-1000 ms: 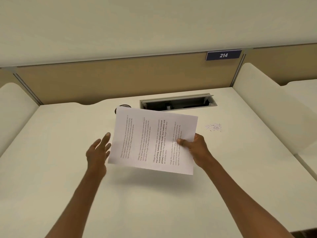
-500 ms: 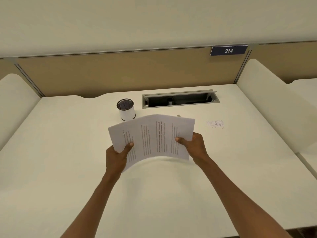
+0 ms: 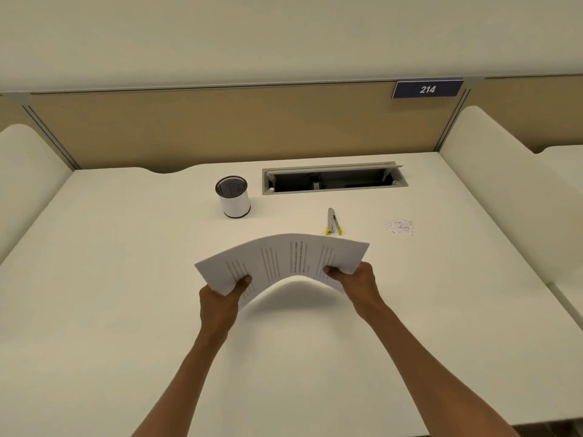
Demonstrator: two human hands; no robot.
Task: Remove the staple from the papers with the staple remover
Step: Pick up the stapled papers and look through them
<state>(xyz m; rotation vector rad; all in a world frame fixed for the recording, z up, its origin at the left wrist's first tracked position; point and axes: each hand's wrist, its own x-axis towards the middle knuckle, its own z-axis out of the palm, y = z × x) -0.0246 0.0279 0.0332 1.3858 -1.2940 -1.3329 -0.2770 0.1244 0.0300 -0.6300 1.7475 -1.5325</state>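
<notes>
Both hands grip the papers (image 3: 284,263) above the desk (image 3: 126,279), one at each near corner. Left hand (image 3: 220,299) pinches the near left corner, its thumb lying on the printed top side and its other fingers curled out of sight beneath the sheets. Right hand (image 3: 359,280) clamps the near right edge the same way, thumb on top and fingers hidden below. Held between the two, the papers bow upward in an arch, the middle raised clear of the desk and casting a shadow beneath; lines of print run across the top sheet. Whether a staple is in them cannot be made out.

Beyond the far edge of the papers, just beside it but apart, the staple remover (image 3: 333,221) lies flat on the desk, a grey tool with yellow tips, touched by neither hand. A scatter of small bits (image 3: 399,227) sits to its right. Farther back stand a mesh pen cup (image 3: 233,197) with a white band and an open cable tray (image 3: 334,179) sunk into the desk.
</notes>
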